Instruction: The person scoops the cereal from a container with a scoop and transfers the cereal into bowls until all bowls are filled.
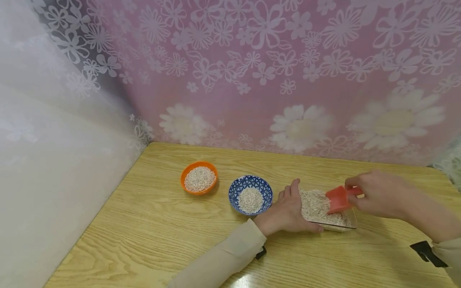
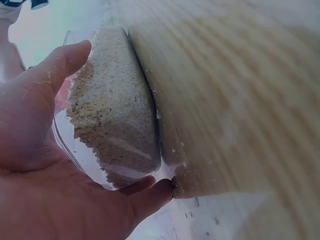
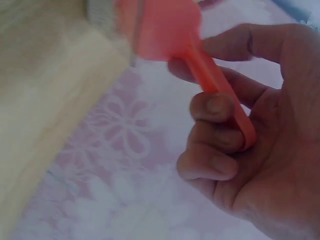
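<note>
At the right of the table in the head view, a clear rectangular container holds pale oat flakes. My left hand grips its left end, thumb along the near side and fingers at the far side. The left wrist view shows the flakes heaped on a slope behind the clear wall. My right hand holds a red plastic scoop, its front edge in the flakes. Fingers wrap the scoop's handle in the right wrist view.
Just left of my left hand stands a blue-and-white patterned bowl with some flakes in it. Farther left, an orange bowl is fuller of flakes. A pink flowered curtain hangs behind the wooden table.
</note>
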Motion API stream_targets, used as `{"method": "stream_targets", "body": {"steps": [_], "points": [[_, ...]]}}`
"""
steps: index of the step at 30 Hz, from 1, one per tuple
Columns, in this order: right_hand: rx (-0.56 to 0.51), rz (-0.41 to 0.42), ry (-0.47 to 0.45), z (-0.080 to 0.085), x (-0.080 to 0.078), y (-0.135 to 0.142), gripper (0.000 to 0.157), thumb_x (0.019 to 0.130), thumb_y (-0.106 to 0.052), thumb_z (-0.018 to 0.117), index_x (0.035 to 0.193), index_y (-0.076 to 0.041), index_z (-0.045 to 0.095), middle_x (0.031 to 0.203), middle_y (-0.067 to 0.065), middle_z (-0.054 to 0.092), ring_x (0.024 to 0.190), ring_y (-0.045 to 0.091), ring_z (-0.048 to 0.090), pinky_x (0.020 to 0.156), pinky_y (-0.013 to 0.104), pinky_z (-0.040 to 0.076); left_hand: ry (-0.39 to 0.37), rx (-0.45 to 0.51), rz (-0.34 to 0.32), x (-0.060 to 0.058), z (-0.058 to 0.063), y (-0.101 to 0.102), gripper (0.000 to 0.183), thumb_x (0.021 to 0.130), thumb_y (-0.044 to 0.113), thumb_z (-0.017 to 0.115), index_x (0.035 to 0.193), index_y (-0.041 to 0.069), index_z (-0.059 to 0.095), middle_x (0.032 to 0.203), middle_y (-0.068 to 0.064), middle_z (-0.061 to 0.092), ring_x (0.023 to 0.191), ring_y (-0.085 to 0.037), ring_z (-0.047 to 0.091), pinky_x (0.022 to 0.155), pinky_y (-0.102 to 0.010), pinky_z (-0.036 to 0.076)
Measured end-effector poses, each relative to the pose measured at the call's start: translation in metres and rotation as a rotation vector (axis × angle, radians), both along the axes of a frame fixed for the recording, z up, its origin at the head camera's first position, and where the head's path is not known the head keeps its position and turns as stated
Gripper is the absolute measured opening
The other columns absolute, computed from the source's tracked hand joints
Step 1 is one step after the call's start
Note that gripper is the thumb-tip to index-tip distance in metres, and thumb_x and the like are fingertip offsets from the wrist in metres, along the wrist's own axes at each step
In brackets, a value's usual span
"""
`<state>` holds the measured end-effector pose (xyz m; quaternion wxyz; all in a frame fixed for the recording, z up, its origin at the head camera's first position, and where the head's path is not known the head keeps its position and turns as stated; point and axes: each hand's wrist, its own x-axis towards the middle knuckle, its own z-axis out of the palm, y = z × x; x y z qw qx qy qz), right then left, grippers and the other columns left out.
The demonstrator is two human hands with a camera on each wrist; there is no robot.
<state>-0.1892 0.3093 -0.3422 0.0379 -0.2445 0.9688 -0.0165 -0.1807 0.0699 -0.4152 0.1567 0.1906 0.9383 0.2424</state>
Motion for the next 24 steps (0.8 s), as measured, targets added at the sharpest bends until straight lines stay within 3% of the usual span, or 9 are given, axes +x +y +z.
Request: {"method": "stream_targets", "body": {"steps": [6,12,18,24], "points": [[-0.145,0.009,0.063,-0.025,0.005,0.016,0.016,0.089,-0.022,0.076,0.103,-0.015,0.075,0.093,-0.002,0.077,0.071,0.013,0.069,0.058,0.03,0.05,-0.004,0.008,-0.009,0.0,0.0,0.0,0.134,0.072,0.068,0.083,0.165,0.021,-0.001,0.161,-0.003,0.033,0.149,-0.02,0.036,0.112,-0.034,0.046],[-0.318,0.012,0.042,-0.051,0.009,0.025,0.025,0.09,-0.015,0.077,0.115,-0.011,0.074,0.101,0.001,0.077,0.071,-0.006,0.059,0.059,0.023,0.046,-0.009,0.005,-0.004,-0.001,-0.001,0.0,0.133,0.072,0.068,0.083,0.164,0.023,-0.001,0.161,-0.004,0.035,0.148,-0.021,0.038,0.111,-0.04,0.047],[-0.403,0.122,0.167,-0.067,0.01,0.02,0.032,0.086,-0.008,0.08,0.117,-0.008,0.073,0.105,0.006,0.077,0.078,-0.007,0.061,0.06,0.024,0.049,-0.008,0.011,-0.005,-0.002,-0.001,0.0,0.132,0.073,0.067,0.083,0.164,0.023,-0.001,0.161,-0.005,0.034,0.149,-0.021,0.037,0.112,-0.041,0.047],[-0.441,0.188,0.259,-0.076,0.013,0.011,0.036,0.083,-0.005,0.081,0.118,-0.013,0.073,0.107,0.0,0.076,0.086,-0.003,0.062,0.065,0.023,0.051,-0.01,0.01,-0.007,-0.001,-0.001,0.0,0.132,0.073,0.066,0.083,0.164,0.022,-0.001,0.162,-0.006,0.034,0.15,-0.021,0.036,0.111,-0.037,0.047]]}}
